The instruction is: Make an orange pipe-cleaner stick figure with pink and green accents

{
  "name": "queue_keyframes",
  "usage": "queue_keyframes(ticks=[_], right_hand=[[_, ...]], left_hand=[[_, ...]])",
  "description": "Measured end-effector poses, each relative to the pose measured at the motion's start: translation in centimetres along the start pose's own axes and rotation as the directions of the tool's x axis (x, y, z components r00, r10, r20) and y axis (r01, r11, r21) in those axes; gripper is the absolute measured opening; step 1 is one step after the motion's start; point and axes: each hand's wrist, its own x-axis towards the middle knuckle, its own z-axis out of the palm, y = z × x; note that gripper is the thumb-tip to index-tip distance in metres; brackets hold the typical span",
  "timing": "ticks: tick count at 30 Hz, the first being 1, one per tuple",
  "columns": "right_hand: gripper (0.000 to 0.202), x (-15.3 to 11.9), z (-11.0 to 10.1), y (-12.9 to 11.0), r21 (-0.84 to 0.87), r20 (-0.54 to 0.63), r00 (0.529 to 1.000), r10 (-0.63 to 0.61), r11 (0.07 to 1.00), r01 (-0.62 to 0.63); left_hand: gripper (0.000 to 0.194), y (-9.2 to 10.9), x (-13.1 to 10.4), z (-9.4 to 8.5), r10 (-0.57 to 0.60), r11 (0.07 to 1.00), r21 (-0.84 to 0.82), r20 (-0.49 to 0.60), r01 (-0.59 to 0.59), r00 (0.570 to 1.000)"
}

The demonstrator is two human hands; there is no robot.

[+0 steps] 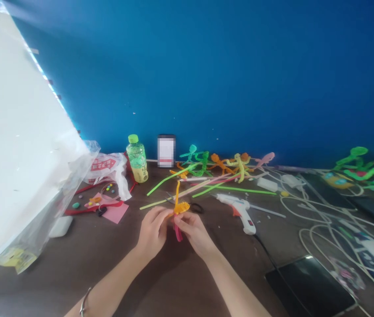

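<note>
Above the middle of the dark table, an orange pipe cleaner figure (182,207) with a flat coiled part is held between both hands. One orange end sticks straight up from it, and a pink-red pipe cleaner (178,232) hangs below. My left hand (154,229) pinches the orange piece from the left, its fingertips partly hidden behind it. With thumb and fingers closed, my right hand (193,230) grips the same figure from the right, where the orange and pink-red parts meet. Scissors (196,208) with dark handles lie just behind the hands.
A white glue gun (240,211) lies to the right, its cord running past a black tablet (310,286). Loose pipe cleaners (233,188) and finished figures (220,163) line the back. A bottle (137,160) stands back left, near pink paper (116,212). White cables (315,215) tangle at right.
</note>
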Motion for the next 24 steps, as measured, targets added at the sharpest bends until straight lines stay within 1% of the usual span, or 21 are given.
queue_keyframes(ticks=[4,12,15,17,19,20,22,24], right_hand=[[0.022,0.0,-0.1,0.1,0.0,0.002,1.0,0.017,1.0,-0.017],[0.021,0.1,-0.2,0.3,0.01,0.01,1.0,-0.014,1.0,0.014],[0.022,0.1,-0.3,0.2,-0.01,0.009,1.0,-0.018,1.0,0.018],[0.024,0.1,-0.4,0.1,-0.048,0.003,0.999,-0.036,0.998,0.037],[0.026,0.0,-0.4,0.0,-0.086,-0.008,0.997,-0.078,0.993,0.077],[0.026,0.0,-0.4,-0.1,-0.101,-0.017,0.994,-0.104,0.99,0.102],[0.025,-0.1,-0.2,-0.3,-0.12,-0.04,0.986,-0.161,0.981,0.155],[0.021,-0.2,0.1,-0.5,-0.147,-0.07,0.975,-0.212,0.969,0.201]], left_hand=[[0.03,0.0,0.0,0.0,-0.006,1.0,0.014,0.001,0.006,1.0],[0.029,-0.1,0.1,0.0,0.001,1.0,0.013,0.002,-0.001,1.0],[0.027,0.1,0.2,0.0,-0.052,0.995,-0.079,0.02,0.054,0.998],[0.024,0.5,0.4,0.0,-0.127,0.975,-0.178,0.04,0.132,0.991],[0.019,0.8,0.6,0.0,-0.237,0.929,-0.281,0.053,0.242,0.97],[0.018,1.0,0.6,0.1,-0.304,0.888,-0.343,0.058,0.305,0.951],[0.019,1.2,0.7,0.2,-0.432,0.765,-0.486,0.1,0.423,0.896],[0.024,1.3,0.7,0.3,-0.513,0.637,-0.583,0.166,0.503,0.842]])
